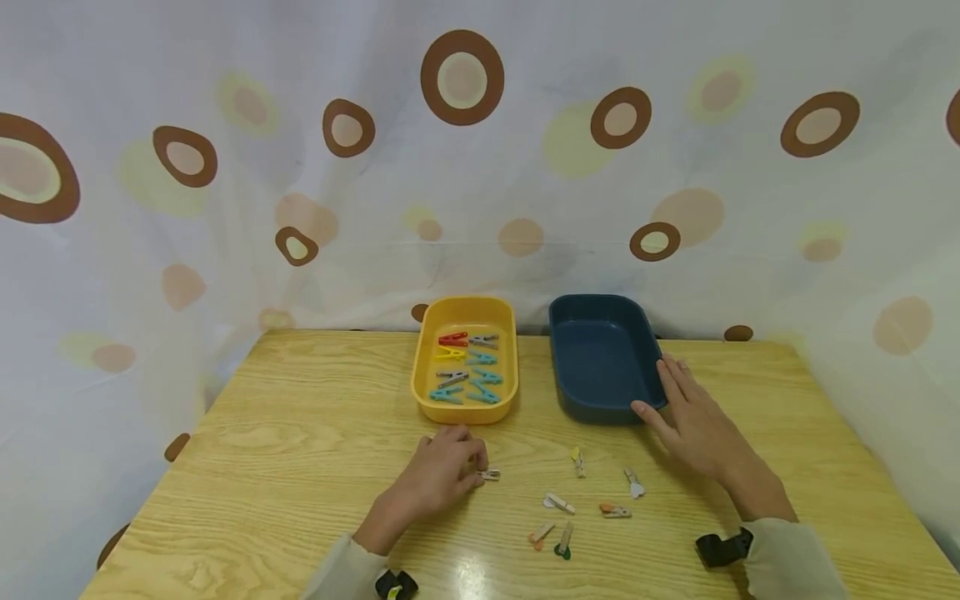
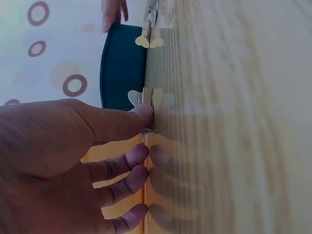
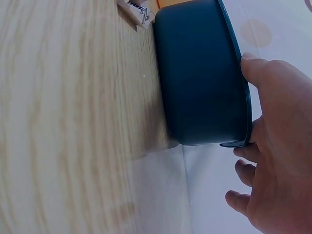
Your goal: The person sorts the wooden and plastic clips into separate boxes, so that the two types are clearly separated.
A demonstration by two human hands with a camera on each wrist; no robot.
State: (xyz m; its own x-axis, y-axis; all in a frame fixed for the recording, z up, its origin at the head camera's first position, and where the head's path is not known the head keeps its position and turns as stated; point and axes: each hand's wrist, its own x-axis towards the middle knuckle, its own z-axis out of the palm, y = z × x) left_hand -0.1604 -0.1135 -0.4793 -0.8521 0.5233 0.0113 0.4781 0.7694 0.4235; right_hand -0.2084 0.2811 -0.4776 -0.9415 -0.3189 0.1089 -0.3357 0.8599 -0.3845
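Observation:
My left hand (image 1: 442,471) is low over the table just in front of the yellow tray (image 1: 417,392), pinching a small wooden clothespin (image 1: 491,474). In the left wrist view its thumb presses on this clothespin (image 2: 147,95), which bears a pale heart; the index finger is mostly hidden. Several plastic clothespins (image 1: 483,358), blue, grey, red and yellow, lie in the yellow tray. My right hand (image 1: 701,433) rests at the near right corner of the dark blue tray (image 1: 564,392), fingers extended along the side and thumb touching the rim (image 3: 242,73).
More small wooden clothespins with colored ornaments lie scattered on the table: a yellow one (image 1: 578,462), a white one (image 1: 634,483), an orange one (image 1: 616,511) and a green one (image 1: 565,542) among them. A patterned cloth (image 1: 480,183) hangs behind the wooden table (image 1: 300,433).

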